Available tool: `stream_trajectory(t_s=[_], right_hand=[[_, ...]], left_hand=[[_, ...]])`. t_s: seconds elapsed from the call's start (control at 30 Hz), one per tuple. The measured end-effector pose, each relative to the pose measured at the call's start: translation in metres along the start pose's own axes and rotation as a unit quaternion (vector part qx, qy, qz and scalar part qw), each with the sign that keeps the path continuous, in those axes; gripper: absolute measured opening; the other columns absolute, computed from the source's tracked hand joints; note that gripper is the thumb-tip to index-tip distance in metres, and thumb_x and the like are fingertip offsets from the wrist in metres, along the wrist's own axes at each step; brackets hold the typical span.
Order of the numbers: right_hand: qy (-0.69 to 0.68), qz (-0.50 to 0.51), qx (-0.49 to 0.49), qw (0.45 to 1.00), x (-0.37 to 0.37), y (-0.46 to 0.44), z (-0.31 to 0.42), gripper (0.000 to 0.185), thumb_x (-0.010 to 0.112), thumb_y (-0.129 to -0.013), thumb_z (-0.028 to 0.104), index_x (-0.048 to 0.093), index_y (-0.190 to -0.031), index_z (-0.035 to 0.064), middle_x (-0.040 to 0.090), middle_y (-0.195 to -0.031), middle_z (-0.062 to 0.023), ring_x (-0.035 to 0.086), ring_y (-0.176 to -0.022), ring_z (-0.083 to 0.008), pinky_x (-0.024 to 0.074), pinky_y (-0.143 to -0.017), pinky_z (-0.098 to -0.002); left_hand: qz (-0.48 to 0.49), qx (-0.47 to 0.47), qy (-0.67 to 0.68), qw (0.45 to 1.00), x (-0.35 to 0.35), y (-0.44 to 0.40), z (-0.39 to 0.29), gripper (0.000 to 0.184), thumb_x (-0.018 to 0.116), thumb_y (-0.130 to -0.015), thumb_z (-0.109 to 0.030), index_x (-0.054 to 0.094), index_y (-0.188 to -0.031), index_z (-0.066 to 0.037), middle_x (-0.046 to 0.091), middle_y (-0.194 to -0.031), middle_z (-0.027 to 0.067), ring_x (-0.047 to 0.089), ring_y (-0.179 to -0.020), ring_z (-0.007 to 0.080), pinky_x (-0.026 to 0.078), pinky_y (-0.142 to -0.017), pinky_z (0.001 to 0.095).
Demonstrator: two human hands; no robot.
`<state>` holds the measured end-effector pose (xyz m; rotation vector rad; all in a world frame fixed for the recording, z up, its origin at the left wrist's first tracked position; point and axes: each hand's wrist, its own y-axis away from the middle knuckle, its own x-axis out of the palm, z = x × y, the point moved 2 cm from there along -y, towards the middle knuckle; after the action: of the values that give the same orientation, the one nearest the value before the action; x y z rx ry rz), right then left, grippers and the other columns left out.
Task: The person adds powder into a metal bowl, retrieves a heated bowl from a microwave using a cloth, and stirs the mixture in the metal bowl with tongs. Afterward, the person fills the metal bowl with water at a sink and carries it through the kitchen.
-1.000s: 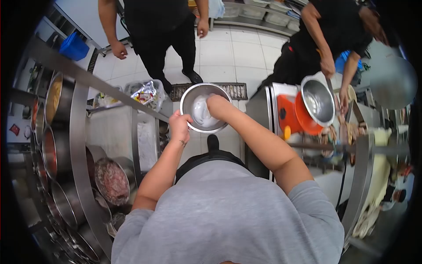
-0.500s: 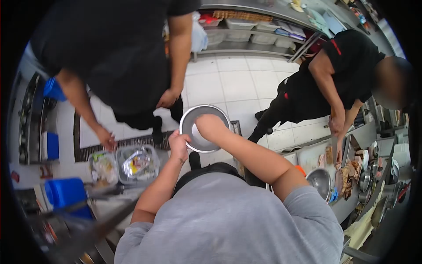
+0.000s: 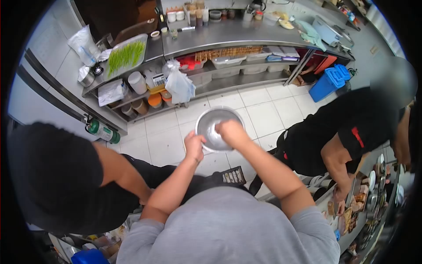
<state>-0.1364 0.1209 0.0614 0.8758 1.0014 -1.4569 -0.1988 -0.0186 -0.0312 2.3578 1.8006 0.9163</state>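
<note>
The left hand point(image 3: 194, 146) is grasping the metal mixing bowl point(image 3: 202, 118) at its near left side, with the thumb lying over the rim. The right hand point(image 3: 232, 133) is reaching into the bowl from the right, its fingers curling downward inside; whether they are clenching anything cannot be told. The metal mixing bowl is being held in the air in front of the torso, its opening facing up, above the tiled floor point(image 3: 259, 115). Something pale is showing inside the bowl, possibly a whitish mixture, though glare is obscuring it.

One co-worker point(image 3: 57, 176) in black is standing close by on the left. A second co-worker point(image 3: 323, 132) in black is leaning on the right, with a hand point(image 3: 340, 200) reaching down beside pieces of meat point(image 3: 349, 219).

Beyond the bowl, a stainless steel desk point(image 3: 206, 39) is running along the far side and carrying containers. Long green vegetables point(image 3: 126, 57) are lying in a tray point(image 3: 144, 40) toward its left end. A white plastic bag point(image 3: 180, 88) is hanging in front of the lower shelves. A blue bin point(image 3: 326, 84) is standing near the desk's right end, and a green cylinder point(image 3: 102, 131) is standing low on the left
</note>
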Motion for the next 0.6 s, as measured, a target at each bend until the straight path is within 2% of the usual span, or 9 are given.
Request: stream_trajectory(t_s=[0.03, 0.1, 0.2, 0.33, 0.43, 0.47, 0.5, 0.57, 0.6], right_hand=[[0.020, 0.021, 0.003, 1.000, -0.010, -0.026, -0.011, 0.017, 0.053, -0.069, 0.002, 0.067, -0.078, 0.0051, 0.063, -0.074, -0.0173, 0.062, -0.074, -0.0324, 0.0498, -0.067, -0.0413], [-0.040, -0.067, -0.046, 0.996, -0.023, -0.076, -0.039, 0.018, 0.054, -0.067, 0.001, 0.067, -0.079, 0.0053, 0.064, -0.075, -0.0166, 0.062, -0.074, -0.0325, 0.0494, -0.068, -0.0410], [-0.065, -0.070, -0.044, 0.994, -0.075, -0.149, -0.054, 0.013, 0.054, -0.067, -0.002, 0.064, -0.076, 0.0013, 0.062, -0.075, -0.0175, 0.060, -0.073, -0.0346, 0.0488, -0.070, -0.0394], [-0.019, -0.124, -0.090, 0.988, -0.082, -0.228, -0.109, 0.014, 0.053, -0.064, -0.002, 0.063, -0.075, 0.0010, 0.062, -0.077, -0.0177, 0.060, -0.075, -0.0350, 0.0485, -0.069, -0.0403], [0.039, 0.021, 0.034, 0.998, -0.083, -0.260, -0.151, 0.018, 0.052, -0.062, -0.004, 0.064, -0.075, 0.0015, 0.062, -0.079, -0.0182, 0.060, -0.078, -0.0340, 0.0483, -0.070, -0.0397], [0.026, -0.019, 0.044, 0.999, -0.085, -0.271, -0.170, 0.019, 0.052, -0.062, -0.004, 0.064, -0.074, 0.0024, 0.062, -0.081, -0.0179, 0.060, -0.078, -0.0335, 0.0479, -0.071, -0.0390], [-0.010, -0.105, 0.018, 0.994, -0.086, -0.277, -0.189, 0.015, 0.053, -0.063, -0.003, 0.064, -0.072, 0.0030, 0.062, -0.082, -0.0166, 0.060, -0.079, -0.0329, 0.0476, -0.071, -0.0388], [0.037, -0.006, 0.103, 0.994, -0.093, -0.289, -0.214, 0.016, 0.053, -0.065, -0.003, 0.064, -0.074, 0.0032, 0.063, -0.083, -0.0159, 0.060, -0.080, -0.0329, 0.0477, -0.072, -0.0391], [0.034, -0.007, 0.130, 0.991, -0.096, -0.291, -0.229, 0.018, 0.052, -0.065, -0.003, 0.065, -0.077, 0.0036, 0.063, -0.083, -0.0161, 0.060, -0.081, -0.0327, 0.0478, -0.072, -0.0392]], left_hand=[[0.003, 0.020, 0.001, 1.000, 0.008, -0.020, -0.004, 0.024, 0.050, -0.056, 0.009, 0.055, -0.076, -0.004, 0.052, -0.061, 0.0009, 0.043, -0.044, 0.0099, 0.029, -0.037, 0.0227], [-0.009, 0.016, -0.010, 1.000, 0.031, -0.050, -0.033, 0.024, 0.050, -0.056, 0.009, 0.055, -0.076, -0.004, 0.052, -0.061, 0.0009, 0.043, -0.044, 0.0099, 0.029, -0.038, 0.0225], [-0.019, 0.005, -0.014, 1.000, 0.060, -0.101, -0.066, 0.023, 0.050, -0.057, 0.009, 0.054, -0.076, -0.003, 0.052, -0.061, 0.0010, 0.043, -0.044, 0.0099, 0.029, -0.038, 0.0225], [0.030, 0.017, -0.008, 0.999, 0.091, -0.209, -0.076, 0.021, 0.049, -0.059, 0.008, 0.054, -0.076, -0.004, 0.053, -0.062, 0.0011, 0.045, -0.046, 0.0099, 0.031, -0.039, 0.0222], [0.057, -0.007, -0.010, 0.998, 0.139, -0.257, -0.091, 0.021, 0.049, -0.060, 0.009, 0.055, -0.076, -0.004, 0.053, -0.062, 0.0015, 0.045, -0.047, 0.0101, 0.032, -0.039, 0.0229], [0.064, -0.013, -0.021, 0.998, 0.153, -0.273, -0.093, 0.020, 0.050, -0.059, 0.009, 0.055, -0.075, -0.003, 0.053, -0.061, 0.0015, 0.045, -0.046, 0.0102, 0.032, -0.038, 0.0236], [0.070, -0.019, -0.034, 0.997, 0.168, -0.294, -0.096, 0.020, 0.051, -0.059, 0.008, 0.055, -0.074, -0.003, 0.052, -0.060, 0.0015, 0.045, -0.045, 0.0103, 0.031, -0.037, 0.0243], [0.112, -0.039, -0.048, 0.992, 0.196, -0.329, -0.084, 0.019, 0.051, -0.059, 0.008, 0.055, -0.074, -0.003, 0.052, -0.060, 0.0019, 0.045, -0.044, 0.0105, 0.031, -0.036, 0.0243], [0.124, -0.050, -0.055, 0.989, 0.213, -0.340, -0.083, 0.019, 0.051, -0.058, 0.008, 0.055, -0.074, -0.003, 0.052, -0.060, 0.0020, 0.044, -0.044, 0.0105, 0.031, -0.036, 0.0243]])
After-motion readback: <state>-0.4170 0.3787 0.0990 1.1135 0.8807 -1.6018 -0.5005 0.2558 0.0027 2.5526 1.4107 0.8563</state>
